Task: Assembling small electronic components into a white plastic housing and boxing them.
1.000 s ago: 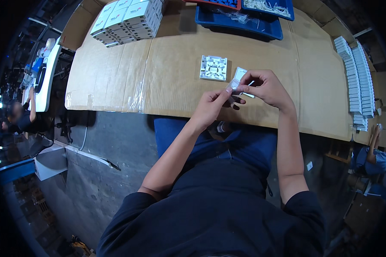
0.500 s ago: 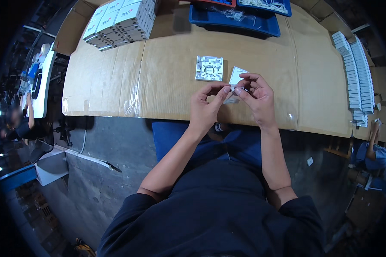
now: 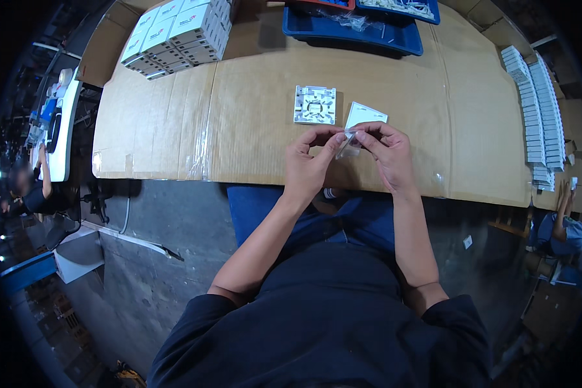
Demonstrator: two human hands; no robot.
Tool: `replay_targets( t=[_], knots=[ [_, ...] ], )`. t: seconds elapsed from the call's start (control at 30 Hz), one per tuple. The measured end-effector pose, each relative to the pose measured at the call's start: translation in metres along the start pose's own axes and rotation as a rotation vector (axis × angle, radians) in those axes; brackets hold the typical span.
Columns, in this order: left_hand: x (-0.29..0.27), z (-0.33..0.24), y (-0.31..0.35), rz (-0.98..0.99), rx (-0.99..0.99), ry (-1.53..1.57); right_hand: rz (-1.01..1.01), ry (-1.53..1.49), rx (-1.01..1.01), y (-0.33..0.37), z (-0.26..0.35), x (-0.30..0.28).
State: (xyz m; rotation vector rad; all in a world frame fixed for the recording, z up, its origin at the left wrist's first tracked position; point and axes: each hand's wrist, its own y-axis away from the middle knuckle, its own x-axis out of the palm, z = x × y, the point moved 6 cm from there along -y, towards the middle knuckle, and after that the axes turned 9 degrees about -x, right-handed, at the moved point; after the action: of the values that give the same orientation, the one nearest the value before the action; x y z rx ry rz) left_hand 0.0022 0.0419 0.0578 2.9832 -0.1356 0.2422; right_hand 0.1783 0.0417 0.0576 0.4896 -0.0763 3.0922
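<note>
Between my fingertips, above the near edge of the cardboard-covered table, is a small clear plastic bag (image 3: 350,150). My left hand (image 3: 314,158) pinches its top edge from one side. Close beside it, my right hand (image 3: 388,154) pinches the same edge with thumb and fingers. What lies inside the bag is too small to make out. Just beyond my hands a white square plate (image 3: 366,114) rests on the cardboard, its near part hidden by my fingers. To its left lies a square white-and-grey plastic part (image 3: 315,105) with a ring at its centre.
White boxes (image 3: 178,32) are stacked at the far left of the table (image 3: 258,123). Blue bins (image 3: 394,40) and a red one (image 3: 323,5) with small parts stand at the far middle. Rows of white pieces (image 3: 530,110) line the right side. Other people work at both sides.
My right fingers have come down from a raised position and closed on the bag's edge near my left fingers. More of the white plate shows now.
</note>
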Motion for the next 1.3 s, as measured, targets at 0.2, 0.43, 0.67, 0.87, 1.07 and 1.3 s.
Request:
replay_targets(
  t=[0.2,0.43,0.67,0.87,1.07,1.3],
  knots=[
    [-0.001,-0.006,-0.002,-0.021,0.064,-0.119,0.041,0.122,-0.055,-0.001,0.002,-0.003],
    [0.0,-0.013,0.002,-0.087,0.127,-0.252,0.092,0.154,-0.105,-0.001,0.004,0.004],
    [-0.001,0.002,-0.007,0.068,-0.007,-0.024,0.054,0.089,0.022,0.001,-0.005,0.006],
    [-0.002,0.003,-0.004,0.04,-0.008,-0.055,0.059,-0.002,0.03,0.003,-0.012,0.003],
    [0.0,0.009,-0.006,0.104,-0.104,0.035,0.083,0.005,-0.062,0.0,-0.007,0.005],
    [0.002,0.004,-0.005,0.141,-0.064,0.02,0.074,-0.006,-0.007,0.007,-0.015,0.002]
  ],
)
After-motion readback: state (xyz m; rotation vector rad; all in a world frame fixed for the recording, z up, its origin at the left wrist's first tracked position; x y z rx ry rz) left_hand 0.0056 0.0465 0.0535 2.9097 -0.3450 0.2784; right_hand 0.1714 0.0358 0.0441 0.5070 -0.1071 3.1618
